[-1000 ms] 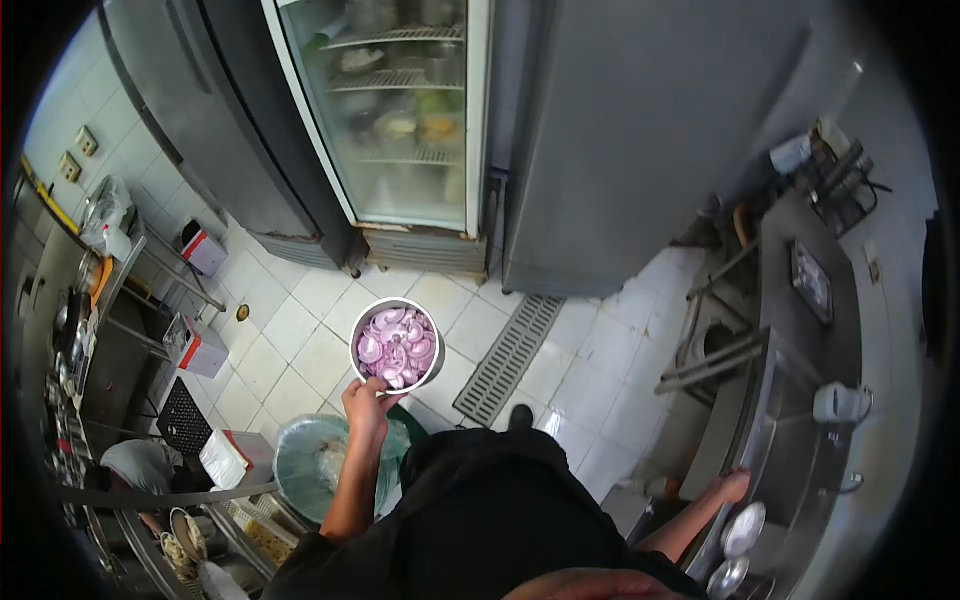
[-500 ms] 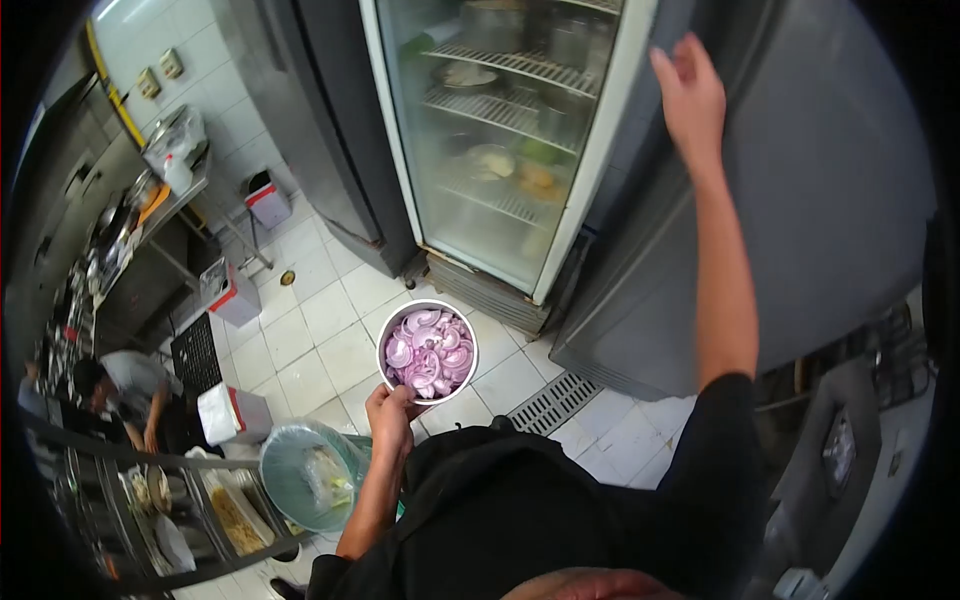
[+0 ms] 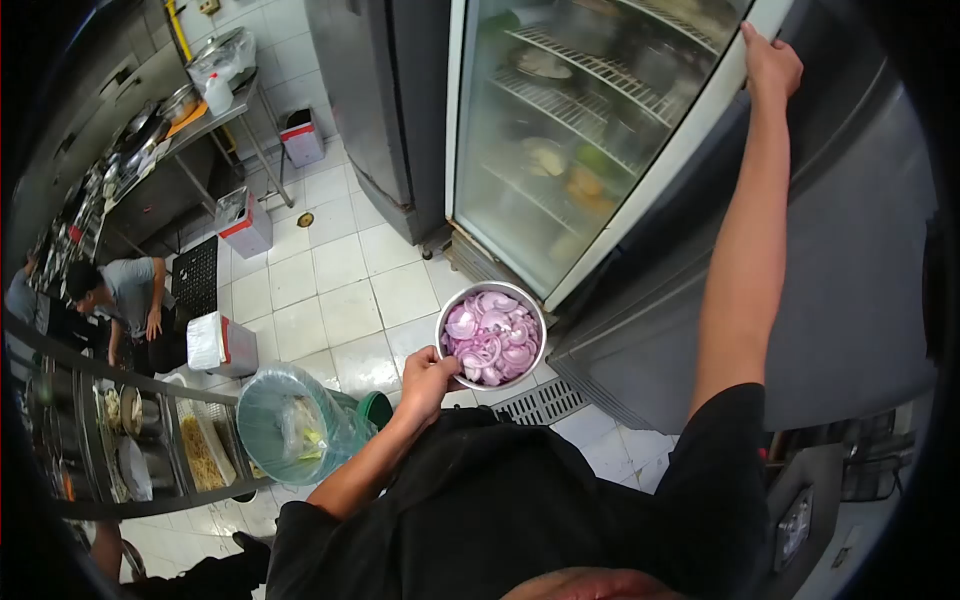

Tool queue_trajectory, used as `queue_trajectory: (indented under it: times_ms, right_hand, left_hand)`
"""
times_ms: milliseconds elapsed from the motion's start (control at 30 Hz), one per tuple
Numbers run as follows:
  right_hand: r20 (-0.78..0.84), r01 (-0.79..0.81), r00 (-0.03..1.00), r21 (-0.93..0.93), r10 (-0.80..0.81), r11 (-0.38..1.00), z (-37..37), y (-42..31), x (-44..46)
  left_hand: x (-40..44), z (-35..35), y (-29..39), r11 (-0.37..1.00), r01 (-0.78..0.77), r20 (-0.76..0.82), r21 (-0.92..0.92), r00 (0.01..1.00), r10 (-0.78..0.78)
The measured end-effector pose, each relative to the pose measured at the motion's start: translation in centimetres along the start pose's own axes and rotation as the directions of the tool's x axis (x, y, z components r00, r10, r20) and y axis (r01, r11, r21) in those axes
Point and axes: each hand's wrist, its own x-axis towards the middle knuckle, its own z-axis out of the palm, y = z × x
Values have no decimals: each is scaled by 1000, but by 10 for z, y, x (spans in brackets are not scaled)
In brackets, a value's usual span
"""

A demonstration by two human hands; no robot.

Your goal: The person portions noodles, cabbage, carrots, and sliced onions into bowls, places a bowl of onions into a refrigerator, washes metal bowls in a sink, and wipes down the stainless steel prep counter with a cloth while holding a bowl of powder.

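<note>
My left hand is closed on the rim of a round metal bowl, thumb on the near left side. The bowl is full of sliced red onions and is held level in front of my body. My right arm reaches far forward, and my right hand is wrapped round the white frame edge of a glass refrigerator door. Behind the glass, wire shelves carry containers and food, blurred by the pane. Whether the door stands slightly ajar I cannot tell.
A grey steel cabinet flanks the refrigerator on the right, a dark one on the left. A lined green bin stands by my left arm. Farther left, a person bends near a white bin. A floor drain grate lies below.
My right hand, free in the air before, has closed on the refrigerator door's edge. My left hand and the bowl have moved right, closer to the refrigerator. The view has shifted.
</note>
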Motion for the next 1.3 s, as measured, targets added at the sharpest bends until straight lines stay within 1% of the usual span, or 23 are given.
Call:
queue_trajectory:
  times_ms: [33,67,100,167,233,300,333,367,400,500,633,667,700,733,767,867,933,1033,1067,1100,1133,1200,1300]
  right_hand:
    - [14,-3,1000,15,2,1000,-11,-9,-16]
    - [13,52,999,37,-53,998,-15,-5,-19]
    - [62,45,997,102,-51,994,-37,-35,-53]
    - [173,105,974,230,-147,968,-88,-87,-102]
    - [-27,297,951,353,-308,887,-81,-97,-128]
    - [-24,324,933,496,-360,805,-91,-121,-160]
    - [-267,632,773,404,-575,662,-83,-124,-168]
    - [-442,766,632,235,-637,598,-71,-131,-176]
    - [-430,795,606,315,-669,517,-65,-137,-182]
    - [-414,754,652,438,-635,489,-56,-163,-208]
    - [-412,708,698,519,-586,478,-40,-219,-255]
    - [-398,696,702,558,-591,451,-30,-237,-267]
    - [-352,639,674,719,-649,274,-13,-259,-279]
    - [-356,627,699,722,-620,292,-9,-273,-288]
    - [-360,614,723,726,-590,309,-8,-285,-298]
    - [-362,614,737,711,-571,343,-1,-315,-314]
    - [-355,619,727,709,-587,338,1,-324,-323]
    - [-305,546,705,809,-640,216,-9,-300,-328]
    - [-283,502,698,848,-657,168,-17,-274,-326]
    - [-263,457,685,882,-679,119,-21,-249,-323]
    - [-259,413,724,905,-639,100,-20,-226,-322]
    - [-203,378,764,910,-612,170,-13,-171,-317]
    - [184,176,776,856,-603,487,-27,-84,-302]
  left_hand:
    - [1,5,-1,1000,25,33,-9,999,-25]
    - [3,9,-5,998,57,89,-6,994,-56]
    - [2,16,-6,997,81,121,6,989,-82]
    - [5,39,-2,992,118,189,39,974,-124]
    - [6,64,6,986,153,251,66,954,-165]
    - [3,79,12,980,183,281,75,939,-197]
    - [3,87,15,978,204,300,54,930,-210]
    - [6,91,15,982,183,311,54,931,-191]
    - [11,95,12,985,165,320,54,931,-173]
    - [32,110,4,995,96,320,14,943,-95]
    - [76,100,-1,999,-36,214,-5,976,37]
    - [79,99,13,998,-52,192,-29,980,57]
    - [80,104,31,996,-70,171,-53,982,78]
    - [79,114,47,989,-123,71,-76,989,129]
    - [86,118,61,984,-154,28,-86,987,157]
    - [114,128,106,966,-240,-67,-95,970,234]
    - [137,131,133,964,-256,-98,-77,964,248]
    - [190,148,180,965,-261,-56,-25,964,259]
    - [221,150,188,938,-335,46,-87,939,340]
    - [242,160,200,949,-315,81,-32,945,316]
    - [263,169,212,952,-306,119,-14,945,305]
    - [309,180,227,961,-276,172,32,948,267]
    - [358,209,252,962,-254,213,103,950,228]
